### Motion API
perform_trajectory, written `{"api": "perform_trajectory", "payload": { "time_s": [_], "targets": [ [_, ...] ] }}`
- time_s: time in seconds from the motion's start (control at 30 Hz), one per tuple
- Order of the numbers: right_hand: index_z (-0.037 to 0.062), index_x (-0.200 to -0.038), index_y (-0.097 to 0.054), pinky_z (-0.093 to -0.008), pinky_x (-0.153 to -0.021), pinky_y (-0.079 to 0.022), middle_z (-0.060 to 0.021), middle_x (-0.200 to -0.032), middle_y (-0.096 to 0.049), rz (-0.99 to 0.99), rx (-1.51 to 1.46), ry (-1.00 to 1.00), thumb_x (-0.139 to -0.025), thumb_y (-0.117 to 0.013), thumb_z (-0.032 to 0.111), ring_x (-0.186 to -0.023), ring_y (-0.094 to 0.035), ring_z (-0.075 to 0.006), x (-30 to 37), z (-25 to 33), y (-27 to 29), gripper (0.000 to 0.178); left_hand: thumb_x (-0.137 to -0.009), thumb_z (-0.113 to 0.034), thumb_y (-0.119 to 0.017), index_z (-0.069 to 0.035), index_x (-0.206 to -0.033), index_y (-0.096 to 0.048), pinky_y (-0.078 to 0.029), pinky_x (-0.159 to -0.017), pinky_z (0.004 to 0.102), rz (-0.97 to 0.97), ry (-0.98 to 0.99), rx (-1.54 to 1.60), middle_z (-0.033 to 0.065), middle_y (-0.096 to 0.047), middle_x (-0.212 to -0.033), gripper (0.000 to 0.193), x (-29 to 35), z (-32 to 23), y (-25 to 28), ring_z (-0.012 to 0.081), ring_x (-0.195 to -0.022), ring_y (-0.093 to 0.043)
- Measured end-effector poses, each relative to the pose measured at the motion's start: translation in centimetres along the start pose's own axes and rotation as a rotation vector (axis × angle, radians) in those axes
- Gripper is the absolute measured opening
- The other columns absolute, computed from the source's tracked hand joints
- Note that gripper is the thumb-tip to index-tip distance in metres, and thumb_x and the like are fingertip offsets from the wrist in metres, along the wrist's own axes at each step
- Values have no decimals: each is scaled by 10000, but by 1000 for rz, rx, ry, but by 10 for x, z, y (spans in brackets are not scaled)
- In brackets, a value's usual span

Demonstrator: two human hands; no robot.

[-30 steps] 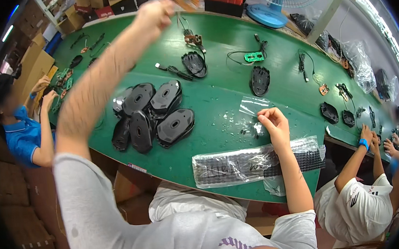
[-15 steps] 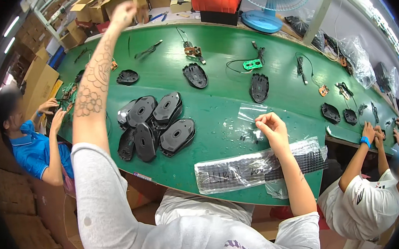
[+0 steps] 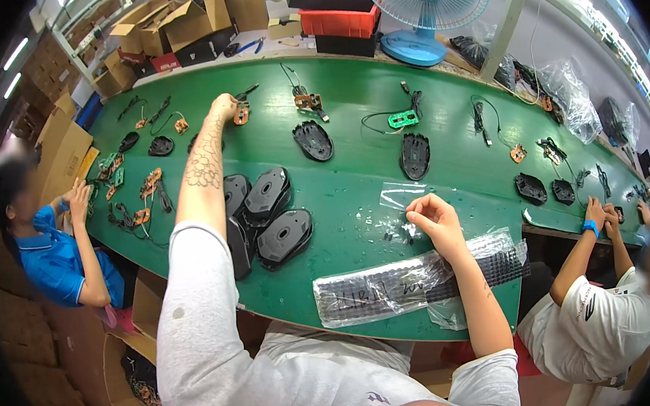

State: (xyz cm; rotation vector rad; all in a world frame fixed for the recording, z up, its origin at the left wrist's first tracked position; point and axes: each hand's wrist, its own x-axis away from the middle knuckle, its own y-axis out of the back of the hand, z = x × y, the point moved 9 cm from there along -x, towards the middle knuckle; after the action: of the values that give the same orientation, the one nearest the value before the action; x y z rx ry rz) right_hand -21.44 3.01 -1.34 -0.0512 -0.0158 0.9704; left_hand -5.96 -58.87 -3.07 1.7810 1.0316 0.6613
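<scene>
My left hand (image 3: 223,106) reaches to the far part of the green table (image 3: 346,83), fingers closed at an orange circuit board (image 3: 242,114) with a black cable (image 3: 249,91). My right hand (image 3: 434,217) is closed in a loose pinch over a clear plastic sheet (image 3: 401,194); whatever lies between its fingertips is too small to make out. Small dark pieces (image 3: 411,230) and clear bits lie beside it. Under my right forearm is a plastic-wrapped strip of black dotted material (image 3: 370,291). Black mouse shells (image 3: 286,236) stand piled beside my left arm, which hides part of them.
Open mouse shells (image 3: 415,156), a green circuit board (image 3: 402,119) and cables lie along the far side. A blue fan (image 3: 423,39), red bin (image 3: 337,23) and cardboard boxes (image 3: 192,22) stand behind. A person in blue (image 3: 62,258) works at left, another in white (image 3: 602,326) at right.
My left hand has come down and nearer from above the table's far edge to the orange circuit board. My right hand keeps nearly the same place and pinch. The view has shifted slightly.
</scene>
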Motion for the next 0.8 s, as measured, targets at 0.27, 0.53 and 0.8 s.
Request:
{"api": "perform_trajectory", "payload": {
  "time_s": [0.27, 0.53, 0.8],
  "targets": [
    [41, -859, -576, -205, -764, -463, -48, -964, -663, -2, -30, -4, -861, -687, 6, -797, -559, -91, 4, -10, 4, 117, -823, -160, -602, -16, -1005, -708, -544, -851, 434, -175, -197, -211, 191, -719, -1007, 255, 14, -30, 3, 372, -941, -674],
    [31, -956, -614, -224, -840, -462, -48, -984, -659, 41, 70, -46, -872, -655, -9, -865, -572, -106, -6, -12, 12, 101, -903, -189, -553, -18, -1153, -660, -518, -875, 430, -99, -655, 128, 190, -672, -1153, 321, 201, -202, 27, 367, -1000, -647],
    [27, -989, -618, -255, -892, -494, -52, -991, -673, 91, 12, 15, -864, -654, -25, -891, -612, -126, -5, -9, 6, 141, -919, -279, -595, 2, -1380, -495, -393, -1107, 411, 117, -1151, -8, 157, -503, -1452, 549, 450, -298, -81, 306, -1338, -488]
  ]
}}
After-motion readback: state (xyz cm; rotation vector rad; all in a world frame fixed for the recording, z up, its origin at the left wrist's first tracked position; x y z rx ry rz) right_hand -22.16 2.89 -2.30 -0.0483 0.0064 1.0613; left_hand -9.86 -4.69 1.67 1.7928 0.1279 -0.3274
